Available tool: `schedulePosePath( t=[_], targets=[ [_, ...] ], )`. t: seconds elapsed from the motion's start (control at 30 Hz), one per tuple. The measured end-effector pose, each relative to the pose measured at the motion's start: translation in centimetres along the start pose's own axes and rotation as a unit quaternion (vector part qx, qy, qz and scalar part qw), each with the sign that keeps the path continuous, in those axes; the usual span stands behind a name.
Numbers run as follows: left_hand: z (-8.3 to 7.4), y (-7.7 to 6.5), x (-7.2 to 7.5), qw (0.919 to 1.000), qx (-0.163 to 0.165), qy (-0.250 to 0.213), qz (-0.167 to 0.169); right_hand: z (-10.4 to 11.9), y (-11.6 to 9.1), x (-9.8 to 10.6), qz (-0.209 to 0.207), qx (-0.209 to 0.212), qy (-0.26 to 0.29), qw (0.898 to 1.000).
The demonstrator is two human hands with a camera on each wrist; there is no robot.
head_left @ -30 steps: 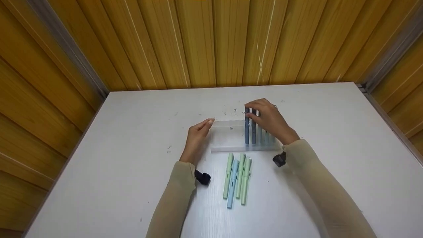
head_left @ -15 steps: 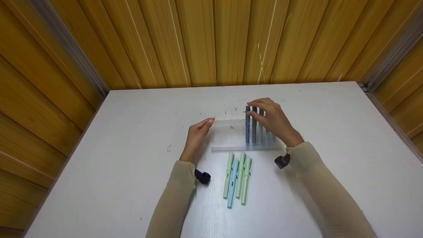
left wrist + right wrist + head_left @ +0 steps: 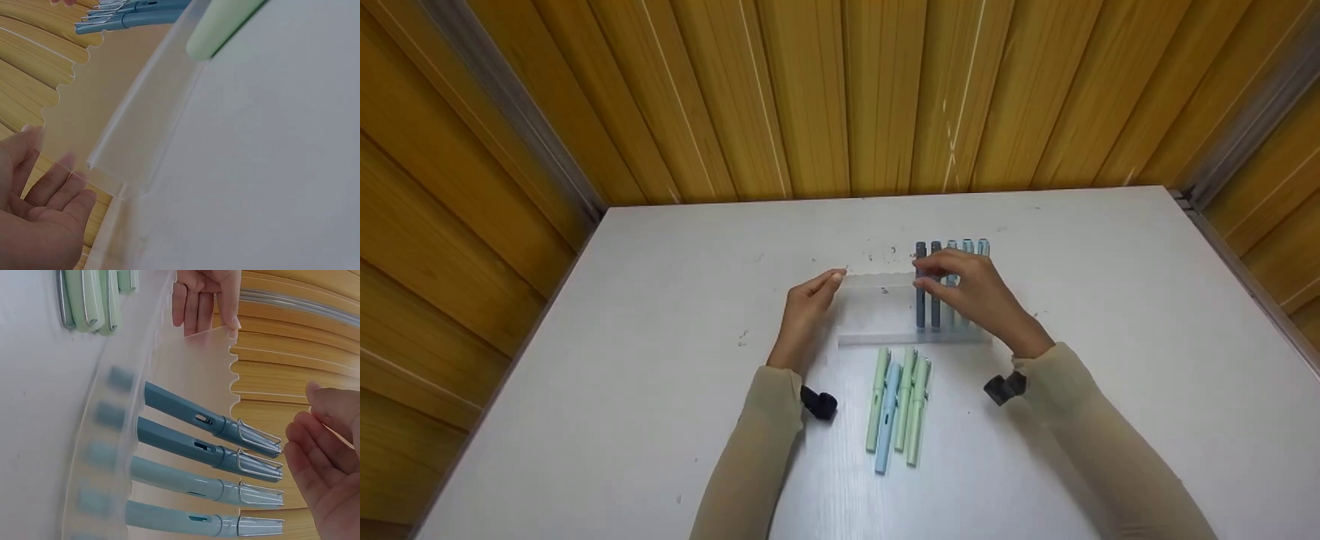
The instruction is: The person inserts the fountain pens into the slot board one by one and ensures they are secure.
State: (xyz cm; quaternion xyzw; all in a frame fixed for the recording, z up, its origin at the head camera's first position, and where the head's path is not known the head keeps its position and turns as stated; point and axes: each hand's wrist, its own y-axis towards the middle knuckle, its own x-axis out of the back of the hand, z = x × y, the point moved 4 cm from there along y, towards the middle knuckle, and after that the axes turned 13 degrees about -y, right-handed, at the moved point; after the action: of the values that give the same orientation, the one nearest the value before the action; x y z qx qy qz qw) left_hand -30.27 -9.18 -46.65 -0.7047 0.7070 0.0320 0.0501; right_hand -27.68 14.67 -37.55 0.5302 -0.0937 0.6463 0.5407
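A clear pen stand [image 3: 877,339] with a scalloped top edge stands on the white table. My left hand [image 3: 808,301] pinches its upper left corner, fingers behind the panel in the left wrist view. Two dark blue pens [image 3: 185,417] stand upright in it, with several light blue pens [image 3: 177,481] to their right, clips toward the top. My right hand [image 3: 979,294] is beside the dark blue pens, thumb and fingers loosely bent. In the right wrist view that hand [image 3: 332,455] is apart from the pen tops and holds nothing. It partly hides the light blue pens from the head view.
Three pale green pens [image 3: 916,412] and one light blue pen [image 3: 888,420] lie on the table [image 3: 622,375] in front of the stand. Wood-patterned panels [image 3: 877,97] rise behind the table's back edge and on both sides.
My right hand has come off the top of the dark blue pen and moved down and slightly toward me, uncovering the light blue pens' tops. My left hand stays at the stand's corner.
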Motion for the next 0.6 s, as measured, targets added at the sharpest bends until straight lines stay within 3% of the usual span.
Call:
schedulePosePath(
  t=[0.23,0.4,0.6],
  targets=[
    [0.2,0.0,-0.1,1.0000,0.006,0.002,0.001,0.5,-1.1,-1.1,0.090,-0.031,0.036,0.995],
    [0.2,0.0,-0.2,1.0000,0.006,0.004,0.002,0.7,-1.7,-1.7,0.129,-0.037,0.047,0.990],
    [0.1,0.0,-0.1,0.9999,0.007,0.015,0.004,1.2,-2.4,-2.8,0.191,-0.044,0.065,0.978]
  ],
)
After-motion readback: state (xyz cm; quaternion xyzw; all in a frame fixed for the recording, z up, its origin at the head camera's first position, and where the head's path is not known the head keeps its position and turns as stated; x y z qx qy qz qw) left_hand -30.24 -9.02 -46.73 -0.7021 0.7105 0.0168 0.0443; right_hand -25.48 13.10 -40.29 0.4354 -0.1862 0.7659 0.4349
